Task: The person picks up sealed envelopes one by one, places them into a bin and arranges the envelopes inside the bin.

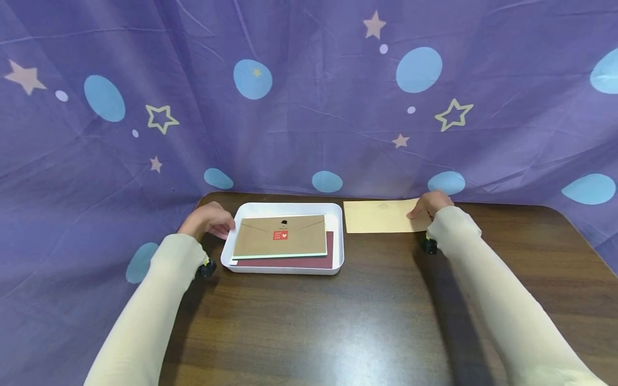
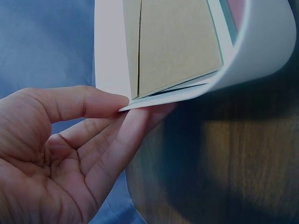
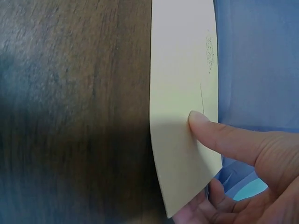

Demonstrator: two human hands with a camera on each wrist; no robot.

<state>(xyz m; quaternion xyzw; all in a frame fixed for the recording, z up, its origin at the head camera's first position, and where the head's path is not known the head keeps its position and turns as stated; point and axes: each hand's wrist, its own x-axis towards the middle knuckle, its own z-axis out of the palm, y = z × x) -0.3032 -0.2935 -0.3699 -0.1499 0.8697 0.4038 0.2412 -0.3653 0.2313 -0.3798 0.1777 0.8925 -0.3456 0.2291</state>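
A white tray (image 1: 282,270) stands near the back of the table, holding a stack of envelopes. On top lies a brown kraft envelope (image 1: 260,244) with a red heart sticker (image 1: 280,235); part of a dark red envelope (image 1: 289,262) shows beneath it. My left hand (image 1: 208,221) pinches the tray's left rim between thumb and fingers, as the left wrist view shows. To the tray's right is a pale yellow envelope (image 1: 376,219). My right hand (image 1: 432,203) grips its right end, the thumb (image 3: 217,133) on top and the fingers under the edge.
The brown wooden table (image 1: 309,321) stretches toward me, its far edge against a purple curtain (image 1: 299,134) printed with stars and blue spots. The curtain also hangs along the table's left side.
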